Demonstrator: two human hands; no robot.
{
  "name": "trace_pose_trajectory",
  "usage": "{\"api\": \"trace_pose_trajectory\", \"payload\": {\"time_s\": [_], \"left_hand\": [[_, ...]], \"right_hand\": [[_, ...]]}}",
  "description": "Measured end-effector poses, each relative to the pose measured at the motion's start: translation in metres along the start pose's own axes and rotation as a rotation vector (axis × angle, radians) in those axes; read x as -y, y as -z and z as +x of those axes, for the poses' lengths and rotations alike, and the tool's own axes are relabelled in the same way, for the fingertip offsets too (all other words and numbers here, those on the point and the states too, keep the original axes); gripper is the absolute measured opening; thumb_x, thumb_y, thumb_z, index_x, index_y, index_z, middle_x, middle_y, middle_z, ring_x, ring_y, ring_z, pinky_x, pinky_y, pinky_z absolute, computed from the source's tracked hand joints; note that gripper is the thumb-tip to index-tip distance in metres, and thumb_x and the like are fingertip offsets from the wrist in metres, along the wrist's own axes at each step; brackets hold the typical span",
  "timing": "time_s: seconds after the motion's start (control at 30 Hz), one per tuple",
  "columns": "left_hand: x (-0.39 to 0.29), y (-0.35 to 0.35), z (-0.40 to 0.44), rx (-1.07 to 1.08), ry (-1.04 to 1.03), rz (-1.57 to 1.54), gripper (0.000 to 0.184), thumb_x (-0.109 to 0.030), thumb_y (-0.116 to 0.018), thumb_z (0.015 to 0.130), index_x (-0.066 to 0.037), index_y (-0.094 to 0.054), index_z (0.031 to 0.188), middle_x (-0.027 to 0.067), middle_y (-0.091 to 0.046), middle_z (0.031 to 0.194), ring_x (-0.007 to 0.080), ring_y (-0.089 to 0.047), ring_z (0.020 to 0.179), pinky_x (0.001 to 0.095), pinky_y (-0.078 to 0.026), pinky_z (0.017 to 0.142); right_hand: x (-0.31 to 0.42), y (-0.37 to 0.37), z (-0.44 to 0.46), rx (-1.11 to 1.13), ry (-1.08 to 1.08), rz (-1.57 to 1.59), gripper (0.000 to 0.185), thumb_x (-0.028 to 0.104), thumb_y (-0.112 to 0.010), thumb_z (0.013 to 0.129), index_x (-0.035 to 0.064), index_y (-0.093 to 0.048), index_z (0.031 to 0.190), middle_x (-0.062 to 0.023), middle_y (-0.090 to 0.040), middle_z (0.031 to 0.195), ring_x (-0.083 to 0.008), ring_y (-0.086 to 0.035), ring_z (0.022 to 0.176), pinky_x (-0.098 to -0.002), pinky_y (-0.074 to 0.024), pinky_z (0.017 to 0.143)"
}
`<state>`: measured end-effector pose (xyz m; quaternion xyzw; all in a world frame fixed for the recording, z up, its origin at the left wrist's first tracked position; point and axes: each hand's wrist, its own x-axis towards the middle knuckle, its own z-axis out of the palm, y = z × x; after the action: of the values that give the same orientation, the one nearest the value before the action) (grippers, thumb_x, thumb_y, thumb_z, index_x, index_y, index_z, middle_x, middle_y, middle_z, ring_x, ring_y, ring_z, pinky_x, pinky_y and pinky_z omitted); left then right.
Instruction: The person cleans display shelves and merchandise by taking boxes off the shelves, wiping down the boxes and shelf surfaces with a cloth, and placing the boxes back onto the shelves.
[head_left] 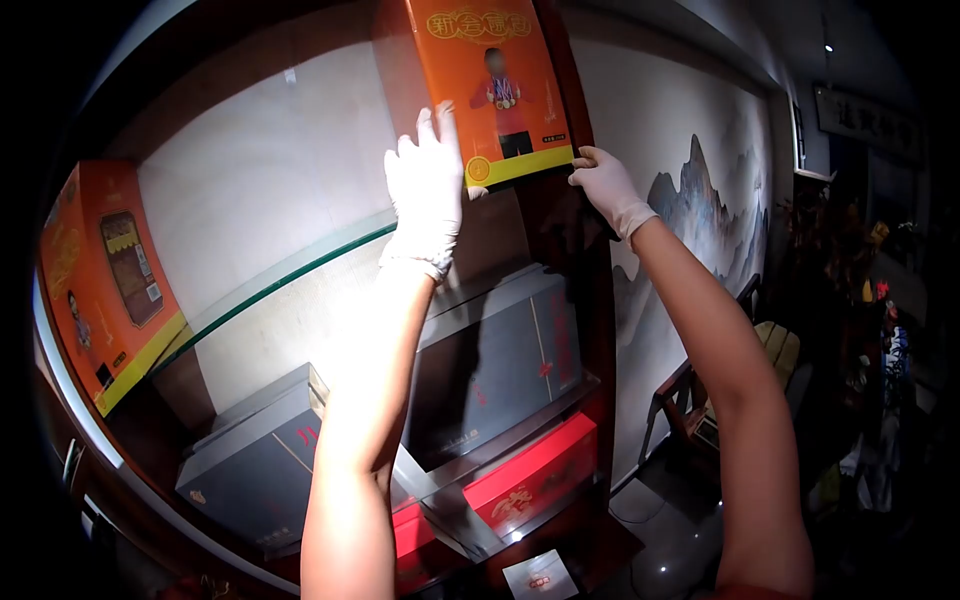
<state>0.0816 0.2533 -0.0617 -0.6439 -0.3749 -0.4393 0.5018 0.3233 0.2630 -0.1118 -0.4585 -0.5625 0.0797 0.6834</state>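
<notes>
An orange box (540, 90) with a yellow bottom band and a printed figure stands at the upper right of a glass shelf (290, 268). My left hand (425, 190), in a white glove, lies at the box's lower left corner. Its fingers are apart and point up along the side, with the thumb near the bottom edge. My right hand (605, 188), also gloved, has its fingers bent together at the lower right corner of the box. The box hides part of the shelf behind it.
Another orange box (110, 280) stands at the far left of the glass shelf. Grey boxes (500, 360) and a red box (540, 475) sit below. A dark wooden upright is right of the shelves. Beyond are a mountain mural (700, 210) and a chair.
</notes>
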Motion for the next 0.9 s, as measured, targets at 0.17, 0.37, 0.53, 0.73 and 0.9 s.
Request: {"api": "trace_pose_trajectory", "payload": {"time_s": [0.17,0.37,0.53,0.73,0.9], "left_hand": [[0.021,-0.012,0.008,-0.185,-0.391,0.123,0.088,-0.043,-0.081,0.061,-0.016,-0.047,0.138,0.0093,-0.053,0.134,0.032,-0.053,0.117,0.0489,-0.039,0.104],[0.029,-0.015,0.014,-0.216,-0.729,0.222,0.038,-0.022,-0.065,0.079,-0.007,-0.065,0.114,0.0079,-0.06,0.125,0.0319,-0.058,0.111,0.0547,-0.034,0.111],[0.032,-0.01,0.021,-0.181,-0.755,0.167,0.033,-0.017,-0.061,0.081,-0.005,-0.066,0.112,0.0079,-0.06,0.126,0.0324,-0.058,0.113,0.0577,-0.032,0.111],[0.034,-0.011,0.036,-0.168,-0.494,0.149,0.096,-0.045,-0.079,0.065,-0.008,-0.038,0.143,0.0143,-0.038,0.147,0.0415,-0.046,0.127,0.0586,-0.03,0.11],[0.048,-0.014,0.022,0.193,-0.081,-0.096,0.134,-0.066,-0.081,0.054,0.004,-0.018,0.148,0.0299,-0.034,0.145,0.0464,-0.045,0.127,0.0509,-0.035,0.109]], "right_hand": [[0.007,-0.009,0.008,-0.053,-0.055,-0.032,0.058,0.009,-0.064,0.074,-0.0083,-0.054,0.128,-0.0189,-0.064,0.12,-0.0271,-0.06,0.112,-0.0304,-0.0436,0.096],[0.018,-0.005,0.02,0.068,-0.091,-0.015,0.044,0.009,-0.067,0.07,-0.008,-0.063,0.11,-0.0157,-0.066,0.099,-0.0253,-0.061,0.094,-0.0297,-0.0456,0.085],[0.023,0.008,0.032,0.129,-0.121,0.01,0.034,0.011,-0.067,0.067,-0.0048,-0.067,0.097,-0.0128,-0.065,0.087,-0.0244,-0.06,0.081,-0.031,-0.0473,0.079],[0.038,0.009,0.051,0.079,-0.017,-0.551,0.037,0.02,-0.066,0.068,-0.0042,-0.069,0.096,-0.023,-0.068,0.097,-0.0327,-0.066,0.094,-0.0345,-0.0502,0.084],[0.054,0.006,0.056,0.104,-0.104,-0.728,0.038,0.02,-0.063,0.072,-0.0052,-0.069,0.099,-0.0264,-0.068,0.102,-0.038,-0.065,0.1,-0.0374,-0.0511,0.085]]}}
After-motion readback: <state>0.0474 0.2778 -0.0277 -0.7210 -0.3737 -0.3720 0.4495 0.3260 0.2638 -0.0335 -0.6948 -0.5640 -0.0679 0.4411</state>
